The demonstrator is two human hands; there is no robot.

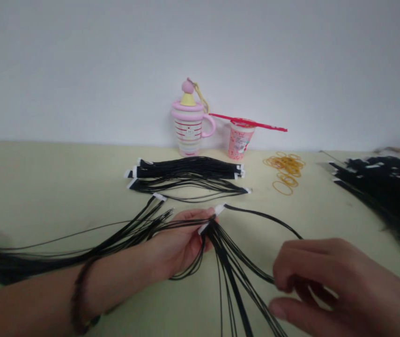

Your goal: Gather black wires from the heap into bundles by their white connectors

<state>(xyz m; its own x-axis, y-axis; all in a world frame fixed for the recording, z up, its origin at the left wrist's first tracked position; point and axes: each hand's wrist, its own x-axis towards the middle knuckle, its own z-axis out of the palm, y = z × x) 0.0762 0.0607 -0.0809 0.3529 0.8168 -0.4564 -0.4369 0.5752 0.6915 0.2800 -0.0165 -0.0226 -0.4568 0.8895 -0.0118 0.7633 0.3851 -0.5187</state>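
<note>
Near the centre, my left hand is closed on a bundle of thin black cords with white end tags. The cords fan out from it to the right and down toward the front. At the right my right hand is held with curled fingers, thumb and fingertips apart, beside the outer cords; no held thing shows between them. Another tagged cord bundle runs under and behind my left forearm to the left edge. Behind my left hand lies a row of black cord bundles with white tagged ends.
Against the wall stand a pink and white lidded mug and a pink paper cup with a red stick across it. Yellow rubber bands lie right of the cup. A large black cord pile fills the right side.
</note>
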